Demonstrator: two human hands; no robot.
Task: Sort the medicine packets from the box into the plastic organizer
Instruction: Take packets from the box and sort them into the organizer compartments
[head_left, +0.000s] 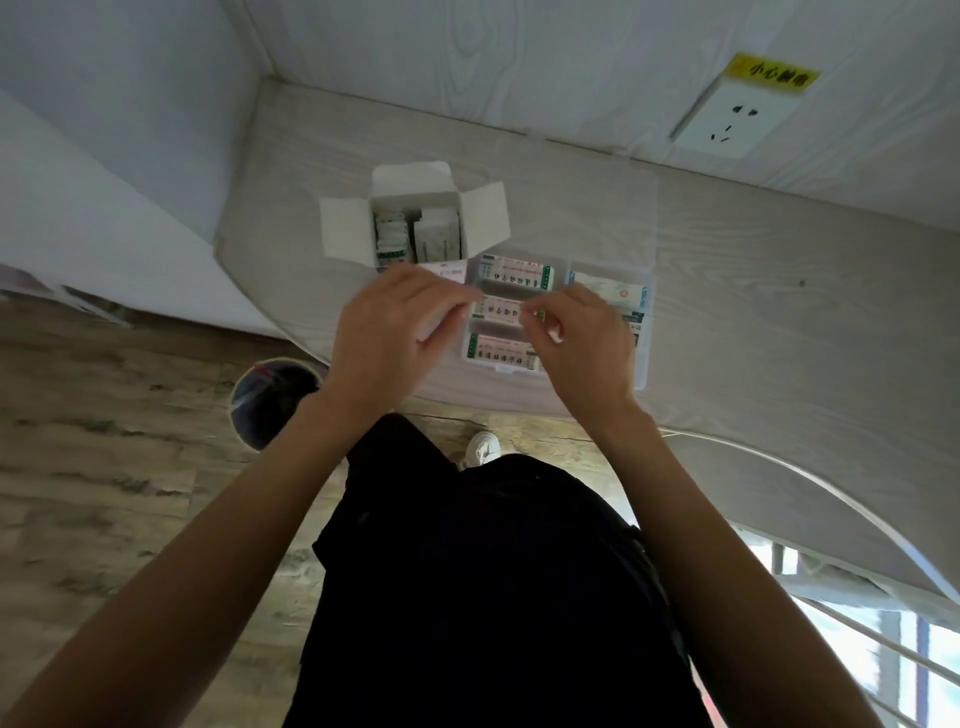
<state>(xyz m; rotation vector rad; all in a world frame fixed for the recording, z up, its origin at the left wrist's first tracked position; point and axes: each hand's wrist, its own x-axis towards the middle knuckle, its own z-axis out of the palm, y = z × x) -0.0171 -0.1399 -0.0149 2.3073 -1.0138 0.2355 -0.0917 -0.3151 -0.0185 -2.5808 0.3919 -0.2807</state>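
A white cardboard box (415, 228) stands open on the table with several medicine packets upright inside. Just in front of it lies the clear plastic organizer (644, 358), with packets lying flat in its compartments. My left hand (395, 322) and my right hand (576, 332) pinch the two ends of one pink-and-white packet (496, 307) over the middle compartment. Another packet (514, 273) lies in the compartment behind it and a third (501, 353) in the one in front. A pale blue-green packet (610, 293) fills the right section.
The light wood table (753, 291) runs against a white wall with a power socket (735, 117) under a yellow label. A round bin (272, 400) stands on the wooden floor at the left. White curved railings (810, 483) are at the right.
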